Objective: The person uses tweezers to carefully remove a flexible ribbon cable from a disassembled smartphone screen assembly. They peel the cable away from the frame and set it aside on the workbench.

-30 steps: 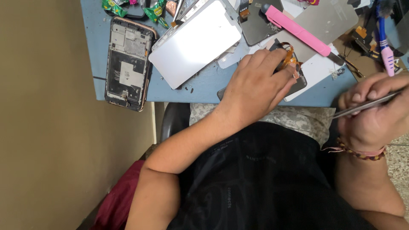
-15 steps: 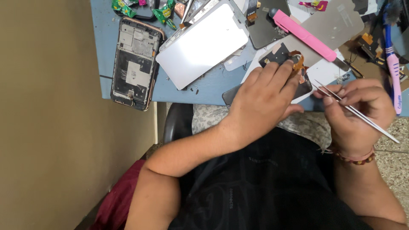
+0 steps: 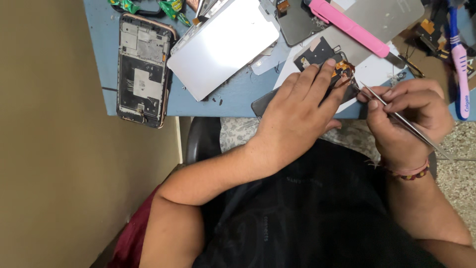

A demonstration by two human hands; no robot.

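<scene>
Pressing down on the dark phone part (image 3: 325, 64) at the near edge of the blue table (image 3: 99, 49), your left hand (image 3: 297, 116) lies flat with fingers spread over it, fingertips beside the orange flex cable (image 3: 343, 67). Your right hand (image 3: 404, 111) pinches metal tweezers (image 3: 396, 119), their tip touching that cable. You look to be in the middle of picking at the cable or its connector; the next move calls for a steady left hand and a light, precise nip. Farther out lie a pink tool (image 3: 347, 27) on a grey plate (image 3: 391, 20), a white panel (image 3: 223, 44), a bare phone frame (image 3: 141, 69) and a toothbrush (image 3: 458, 59).
</scene>
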